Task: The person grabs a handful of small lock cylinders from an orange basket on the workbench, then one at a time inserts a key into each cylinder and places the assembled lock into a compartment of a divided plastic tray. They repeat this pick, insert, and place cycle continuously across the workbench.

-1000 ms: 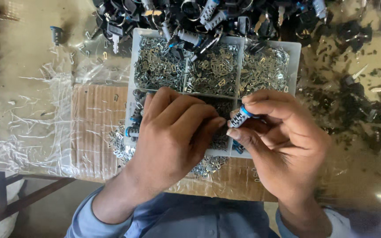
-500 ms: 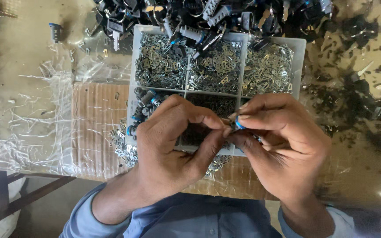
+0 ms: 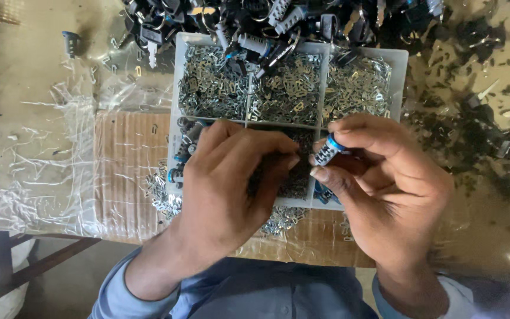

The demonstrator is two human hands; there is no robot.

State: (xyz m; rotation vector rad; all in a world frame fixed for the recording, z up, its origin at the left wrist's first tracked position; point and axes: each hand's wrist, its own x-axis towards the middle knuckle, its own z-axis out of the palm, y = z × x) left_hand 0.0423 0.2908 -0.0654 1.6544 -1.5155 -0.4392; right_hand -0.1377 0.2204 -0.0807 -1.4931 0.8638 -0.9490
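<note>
A small black cylinder with a blue band (image 3: 327, 150) is pinched in the right hand (image 3: 385, 189), above a white divided tray (image 3: 399, 59) near the worktop's front edge. The left hand (image 3: 231, 183) is curled, fingertips pinched just beside it. Small metal clips (image 3: 211, 82) fill the tray's far compartments.

Two hands (image 3: 231, 189), one compartment tray (image 3: 175, 106), one small blue-banded cylinder (image 3: 327, 150).

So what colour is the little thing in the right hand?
Black with a bright blue band, pinched in the right hand: the small cylinder, seen in the head view.
</note>
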